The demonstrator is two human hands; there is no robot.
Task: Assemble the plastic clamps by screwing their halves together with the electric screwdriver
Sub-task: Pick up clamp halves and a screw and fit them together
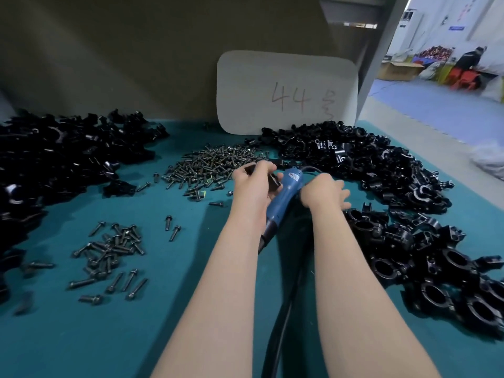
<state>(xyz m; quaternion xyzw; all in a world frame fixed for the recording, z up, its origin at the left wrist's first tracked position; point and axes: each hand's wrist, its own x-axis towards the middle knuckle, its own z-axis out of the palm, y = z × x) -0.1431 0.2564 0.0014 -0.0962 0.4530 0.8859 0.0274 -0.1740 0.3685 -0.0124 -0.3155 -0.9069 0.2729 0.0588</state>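
My left hand (252, 186) grips a black plastic clamp half (273, 180) at the middle of the teal table. Beside it lies the blue electric screwdriver (283, 197), its dark tip pointing toward me between my forearms. My right hand (323, 193) rests against the screwdriver's right side, its fingers loosely spread toward the clamps; what it holds is hidden. A pile of dark screws (215, 165) lies just beyond my left hand. Black clamp halves are heaped at the left (60, 159) and at the back right (354, 156). Assembled clamps (436, 271) lie at the near right.
A second, smaller scatter of screws (109, 255) lies near left. The screwdriver's black cable (286, 309) runs toward me between my arms. A grey card marked 44 (286, 91) leans on the back wall. A grey post (381, 50) stands at the table's right edge.
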